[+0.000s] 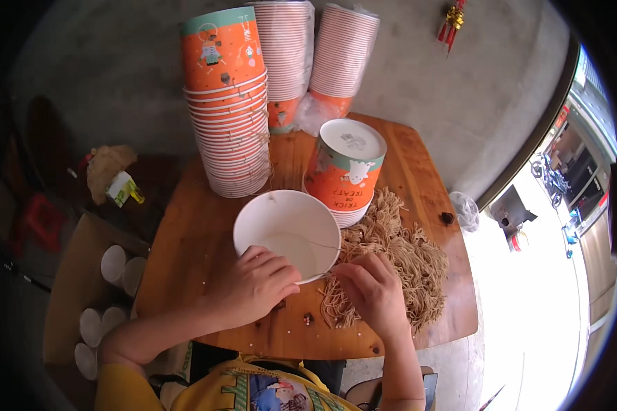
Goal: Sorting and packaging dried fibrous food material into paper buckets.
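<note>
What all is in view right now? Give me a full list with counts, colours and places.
open paper bowl: one, white inside, table centre, tilted toward the person
stack of paper bowls: one, orange with teal rim, back left of the table
wrapped bowl stacks: two, orange and white, in clear plastic at the back
upside-down bowl stack: one short stack, orange, right of the open bowl
pile of strings: one, tan, right half of the table
wooden table: one, brown
small cups: several, white, on the cardboard box at left
left hand: on the open bowl's near rim
right hand: fingers pinching strings at the pile's edge
</note>
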Demonstrator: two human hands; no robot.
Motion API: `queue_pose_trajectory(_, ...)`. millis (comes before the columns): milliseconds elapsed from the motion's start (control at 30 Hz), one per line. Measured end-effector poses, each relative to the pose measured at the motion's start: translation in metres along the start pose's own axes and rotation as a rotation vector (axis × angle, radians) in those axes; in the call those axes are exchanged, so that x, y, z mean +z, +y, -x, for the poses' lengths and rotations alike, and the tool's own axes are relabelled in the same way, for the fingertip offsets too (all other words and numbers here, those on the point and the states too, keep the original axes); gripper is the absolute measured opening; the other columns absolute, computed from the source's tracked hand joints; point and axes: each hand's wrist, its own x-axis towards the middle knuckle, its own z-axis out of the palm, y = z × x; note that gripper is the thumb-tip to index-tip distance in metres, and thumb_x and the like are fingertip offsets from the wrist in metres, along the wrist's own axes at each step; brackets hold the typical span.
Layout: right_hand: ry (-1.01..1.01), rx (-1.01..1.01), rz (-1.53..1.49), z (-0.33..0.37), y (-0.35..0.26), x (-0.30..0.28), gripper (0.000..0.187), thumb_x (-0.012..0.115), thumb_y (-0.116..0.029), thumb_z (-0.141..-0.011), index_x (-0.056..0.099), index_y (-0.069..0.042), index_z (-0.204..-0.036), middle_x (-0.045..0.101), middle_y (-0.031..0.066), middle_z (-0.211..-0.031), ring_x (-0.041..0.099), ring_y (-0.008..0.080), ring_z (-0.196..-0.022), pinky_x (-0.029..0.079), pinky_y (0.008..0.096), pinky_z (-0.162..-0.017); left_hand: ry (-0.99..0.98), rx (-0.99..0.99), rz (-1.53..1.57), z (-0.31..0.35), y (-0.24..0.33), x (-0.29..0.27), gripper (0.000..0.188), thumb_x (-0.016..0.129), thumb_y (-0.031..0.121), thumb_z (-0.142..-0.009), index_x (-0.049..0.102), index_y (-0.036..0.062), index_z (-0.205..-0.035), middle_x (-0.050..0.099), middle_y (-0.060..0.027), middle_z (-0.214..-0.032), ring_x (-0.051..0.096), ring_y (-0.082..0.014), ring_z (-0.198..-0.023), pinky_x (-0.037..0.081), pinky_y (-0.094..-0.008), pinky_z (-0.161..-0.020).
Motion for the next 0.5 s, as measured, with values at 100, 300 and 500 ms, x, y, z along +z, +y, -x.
queue_pose_trajectory(100,-0.016,-0.078,-0.074,-0.026,0.001,0.01,0.015,0.072,-0.004,-0.077,0.068,-0.009,-0.091,0.061,0.005,-0.082,0.061,0.0249,-0.076,0.051,0.0362,-0.066,-0.003,0.103,-0.079,0.008,-0.007,-0.01,0.013,0.068,0.016,-0.085,0.058,0.0085,-0.089,0.058,-0.0062,-0.087,0.058,-0.0254,-0.093,0.044,-0.0385,-0.089)
queue_pose_trajectory(300,-0.147,0.007,-0.22,-0.036,-0.014,0.042,0.009,0.068,-0.019,-0.087,0.066,-0.012,-0.089,0.067,0.0063,-0.077,0.066,0.0265,-0.067,0.053,0.0379,-0.057,0.011,0.086,-0.053,0.028,-0.023,-0.028,0.014,0.067,0.02,-0.086,0.06,0.0084,-0.089,0.061,-0.006,-0.091,0.057,-0.025,-0.096,0.041,-0.0391,-0.097)
queue_pose_trajectory(500,-0.156,0.118,-0.106,-0.04,-0.033,0.058,0.01,0.071,-0.02,-0.086,0.066,-0.011,-0.089,0.066,0.0075,-0.067,0.066,0.0273,-0.06,0.053,0.0366,-0.054,0.137,-0.29,0.066,0.02,-0.009,-0.018,0.012,0.066,0.018,-0.087,0.06,0.0075,-0.084,0.064,-0.0045,-0.079,0.063,-0.024,-0.083,0.038,-0.0445,-0.097)
